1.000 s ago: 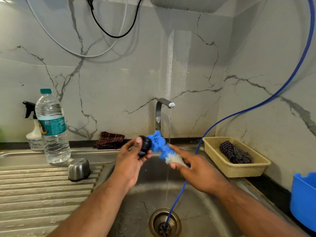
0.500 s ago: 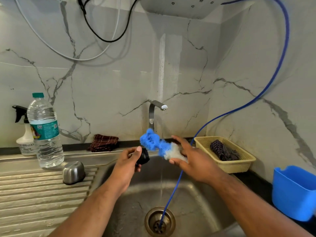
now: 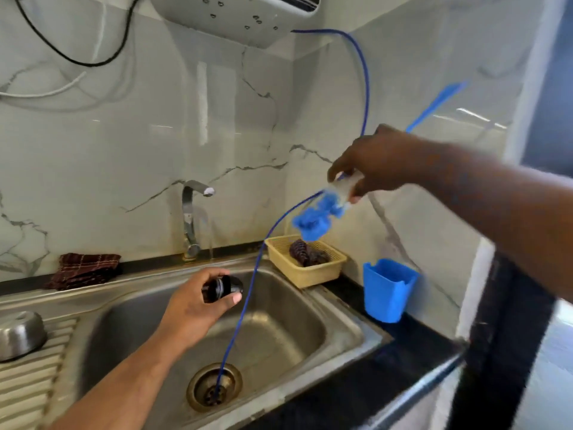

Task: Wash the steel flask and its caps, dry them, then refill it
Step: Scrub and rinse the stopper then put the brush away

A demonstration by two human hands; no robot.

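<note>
The brush (image 3: 313, 220), pinched in the grip of the right hand (image 3: 376, 167), has been drawn off the black cap (image 3: 221, 288) and carried above the basket (image 3: 310, 277). The cap is held over the sink (image 3: 310, 324) in the curled grip of the left hand (image 3: 195, 308). Scrubbing seems finished.

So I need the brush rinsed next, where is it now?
Head view, right side: the brush is held in the air by the right hand, its blue head just above the yellow basket beside the sink.
</note>
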